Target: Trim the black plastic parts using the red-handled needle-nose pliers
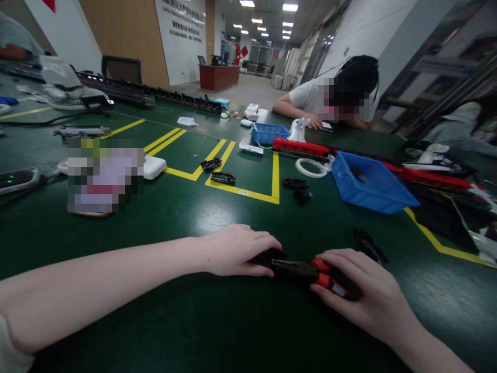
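My right hand [363,292] is wrapped round the red and black handles of a pair of pliers [322,272]. Their dark jaws point left and meet a small black part [267,256]. That part is pinched between the thumb and fingers of my left hand [243,251], which cover much of it, so its exact kind does not show. Whether the jaws grip the part or only touch it, I cannot tell. To the right of the pliers, just beyond my right hand, lies another black part [368,244].
Farther off lie several black parts [223,178] by yellow tape lines, a white ring [311,168] and a blue bin [373,181]. A smaller blue bin [269,133] and a red strip [301,146] stand behind. A phone [108,181] lies left. Across the table a person leans over.
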The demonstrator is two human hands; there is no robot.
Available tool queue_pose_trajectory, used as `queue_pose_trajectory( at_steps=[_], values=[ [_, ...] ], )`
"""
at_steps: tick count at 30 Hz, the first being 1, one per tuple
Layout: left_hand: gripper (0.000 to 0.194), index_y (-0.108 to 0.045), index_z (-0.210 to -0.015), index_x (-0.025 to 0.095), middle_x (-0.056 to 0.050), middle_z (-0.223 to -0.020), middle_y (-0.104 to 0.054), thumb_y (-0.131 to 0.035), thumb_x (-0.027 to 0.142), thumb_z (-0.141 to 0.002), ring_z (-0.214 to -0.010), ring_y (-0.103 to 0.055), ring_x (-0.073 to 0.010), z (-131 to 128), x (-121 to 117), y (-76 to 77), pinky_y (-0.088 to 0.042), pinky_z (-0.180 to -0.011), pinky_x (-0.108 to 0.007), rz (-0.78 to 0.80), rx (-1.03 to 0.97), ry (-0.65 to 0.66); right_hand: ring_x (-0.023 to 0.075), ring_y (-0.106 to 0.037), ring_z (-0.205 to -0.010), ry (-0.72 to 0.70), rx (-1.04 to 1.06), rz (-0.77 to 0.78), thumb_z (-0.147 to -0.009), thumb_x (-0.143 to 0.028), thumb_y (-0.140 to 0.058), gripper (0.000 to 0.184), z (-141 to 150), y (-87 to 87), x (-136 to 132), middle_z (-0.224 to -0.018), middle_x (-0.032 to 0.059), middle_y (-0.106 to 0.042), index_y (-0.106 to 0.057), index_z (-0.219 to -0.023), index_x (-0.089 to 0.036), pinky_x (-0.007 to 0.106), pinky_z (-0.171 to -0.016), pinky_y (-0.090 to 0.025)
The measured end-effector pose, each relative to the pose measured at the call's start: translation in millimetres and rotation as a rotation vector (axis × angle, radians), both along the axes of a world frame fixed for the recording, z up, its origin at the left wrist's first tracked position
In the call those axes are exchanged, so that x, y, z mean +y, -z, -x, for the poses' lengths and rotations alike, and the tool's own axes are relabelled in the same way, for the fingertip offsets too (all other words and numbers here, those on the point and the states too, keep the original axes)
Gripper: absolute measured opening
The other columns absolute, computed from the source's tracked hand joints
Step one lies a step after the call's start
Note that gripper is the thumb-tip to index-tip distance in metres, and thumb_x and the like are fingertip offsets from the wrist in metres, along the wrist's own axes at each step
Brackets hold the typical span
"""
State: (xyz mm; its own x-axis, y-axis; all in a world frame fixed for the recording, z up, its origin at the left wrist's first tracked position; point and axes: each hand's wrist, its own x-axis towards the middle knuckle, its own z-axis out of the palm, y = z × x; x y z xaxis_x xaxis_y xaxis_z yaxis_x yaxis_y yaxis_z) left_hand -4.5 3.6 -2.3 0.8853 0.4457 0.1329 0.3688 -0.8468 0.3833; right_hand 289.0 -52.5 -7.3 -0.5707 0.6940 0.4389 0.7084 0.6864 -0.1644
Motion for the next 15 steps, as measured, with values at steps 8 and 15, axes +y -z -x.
queue_pose_trajectory(
  at_steps=[8,15],
  values=[
    [0.038,-0.051,-0.122,0.020,-0.005,-0.113,-0.065,-0.061,0.043,-0.094,-0.080,-0.065,-0.0176,0.3,0.3,0.3,-0.047,-0.069,-0.030,0.000,0.003,0.007,0.0239,-0.069,-0.084,0.016,0.006,0.017,-0.082,-0.037,-0.067,0.031,3.0,-0.5,-1.9,-0.098,0.0083,-0.071,-0.062,-0.110,-0.024,0.037,-0.070,-0.056],
    [0.039,-0.052,-0.122,0.018,-0.005,-0.111,-0.066,-0.060,0.045,-0.094,-0.080,-0.065,-0.0178,-0.1,-0.3,-0.9,-0.046,-0.068,-0.029,0.007,-0.002,-0.001,0.0218,-0.068,-0.081,0.000,-0.033,0.049,-0.081,-0.036,-0.069,0.029,-2.6,-3.5,2.9,-0.096,0.0067,-0.071,-0.062,-0.107,-0.024,0.035,-0.067,-0.056]
  ],
)
